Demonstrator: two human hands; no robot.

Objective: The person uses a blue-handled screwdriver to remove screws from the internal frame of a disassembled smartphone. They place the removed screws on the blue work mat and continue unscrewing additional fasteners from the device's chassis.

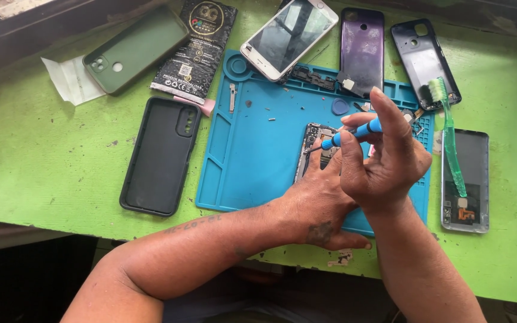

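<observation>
Green worktop (43,161) carries blue repair mat (252,155); opened phone (317,143) lies on mat, partly hidden; left hand (318,203) flat, fingers spread, pressing down on phone; right hand (384,161) closed round blue screwdriver (354,133), tip on phone; green toothbrush (450,137) to right.

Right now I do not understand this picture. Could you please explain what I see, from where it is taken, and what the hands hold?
The single picture comes from a camera on a person's head, looking down at a green table. There is no machine, only two bare hands. The right hand holds a small blue screwdriver, its tip on an opened phone. The left hand rests on that phone, steadying it on a blue work mat. Around lie a black phone case, a green case, a white phone and a green toothbrush.
</observation>
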